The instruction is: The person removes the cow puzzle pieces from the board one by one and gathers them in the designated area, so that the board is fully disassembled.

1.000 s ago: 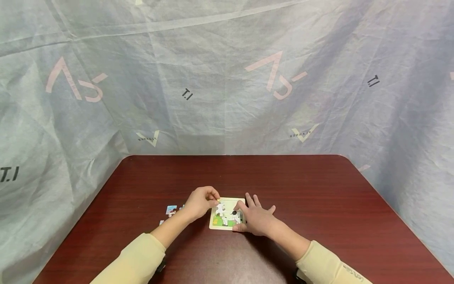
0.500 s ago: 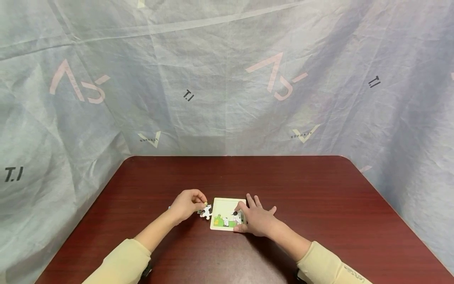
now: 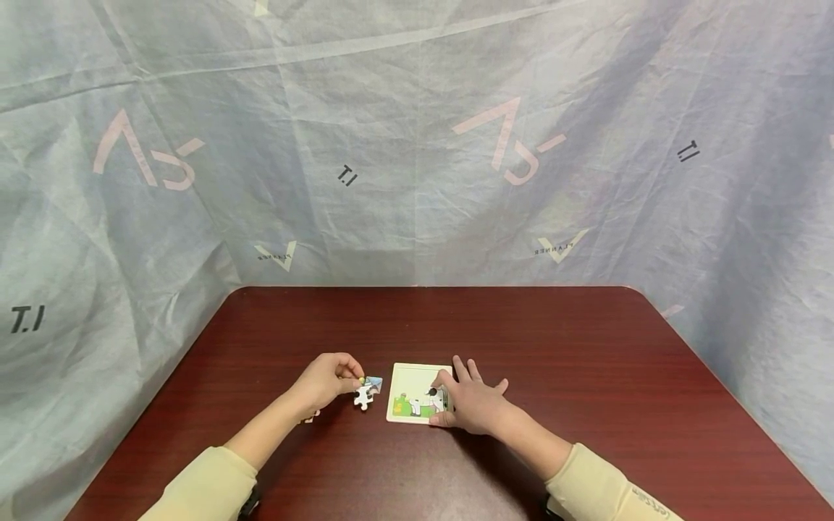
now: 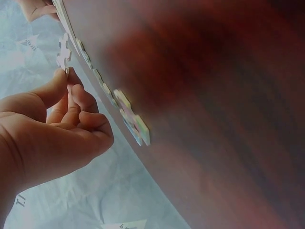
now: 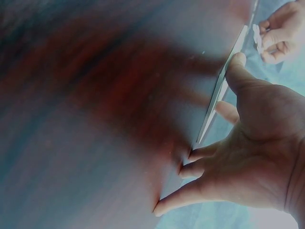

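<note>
My left hand (image 3: 323,382) pinches a white jigsaw piece (image 3: 363,396) between thumb and fingertips, raised above the table in the left wrist view. To its right is a square puzzle board (image 3: 408,375) with a pale frame. Fitted pieces with green grass and a black-and-white animal lie along the board's lower part. Fingers spread, my right hand (image 3: 478,401) rests on the board's right side, its thumb at the near edge; the other fingers touch the table, as the right wrist view shows. A loose blue-topped piece (image 3: 374,383) shows just behind the held one.
More loose pieces (image 4: 127,114) lie in a line on the table beneath my left hand, partly hidden from the head view. One piece (image 3: 313,417) peeks out by the left wrist. The dark red table (image 3: 521,325) meets a printed grey cloth (image 3: 417,145) at its back.
My left hand has drawn leftward off the board, carrying the white jigsaw piece over to the loose pieces. My right hand stays in place on the board.
</note>
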`<state>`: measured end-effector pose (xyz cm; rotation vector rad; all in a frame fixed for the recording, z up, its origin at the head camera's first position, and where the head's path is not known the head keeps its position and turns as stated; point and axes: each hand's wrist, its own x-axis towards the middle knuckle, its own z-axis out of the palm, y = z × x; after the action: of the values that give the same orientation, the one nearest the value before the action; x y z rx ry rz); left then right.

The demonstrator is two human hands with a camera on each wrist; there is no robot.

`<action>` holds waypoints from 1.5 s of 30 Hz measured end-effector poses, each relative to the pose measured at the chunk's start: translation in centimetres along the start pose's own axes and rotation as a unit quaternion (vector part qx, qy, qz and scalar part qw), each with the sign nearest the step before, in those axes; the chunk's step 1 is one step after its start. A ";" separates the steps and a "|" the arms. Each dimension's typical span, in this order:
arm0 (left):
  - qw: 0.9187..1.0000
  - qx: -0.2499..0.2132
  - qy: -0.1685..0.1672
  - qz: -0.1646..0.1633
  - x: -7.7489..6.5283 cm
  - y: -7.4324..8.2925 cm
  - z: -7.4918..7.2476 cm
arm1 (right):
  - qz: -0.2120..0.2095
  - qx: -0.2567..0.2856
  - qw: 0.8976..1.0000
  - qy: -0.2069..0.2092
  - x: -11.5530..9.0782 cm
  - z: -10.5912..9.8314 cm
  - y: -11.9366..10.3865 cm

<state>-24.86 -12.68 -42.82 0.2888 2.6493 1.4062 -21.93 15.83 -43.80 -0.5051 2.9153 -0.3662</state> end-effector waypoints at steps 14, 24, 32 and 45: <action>0.998 0.050 -0.029 -0.001 -1.3 -0.9 -1.3 | -0.001 0.009 1.000 -0.007 -0.1 -0.2 0.0; 0.997 0.072 -0.020 -0.009 -1.7 -1.5 -1.7 | 0.001 0.008 1.000 -0.006 0.0 -0.2 0.0; 0.996 0.093 -0.015 0.000 -1.8 -1.6 -1.8 | 0.000 0.006 1.000 -0.005 0.0 -0.1 0.0; 0.998 0.064 -0.013 -0.010 -1.6 -0.9 -1.4 | -0.003 0.001 1.000 -0.004 0.1 -0.1 0.0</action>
<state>-23.69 -14.65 -42.75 0.2917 2.7177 1.2206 -22.03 15.86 -43.72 -0.5147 2.9060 -0.3666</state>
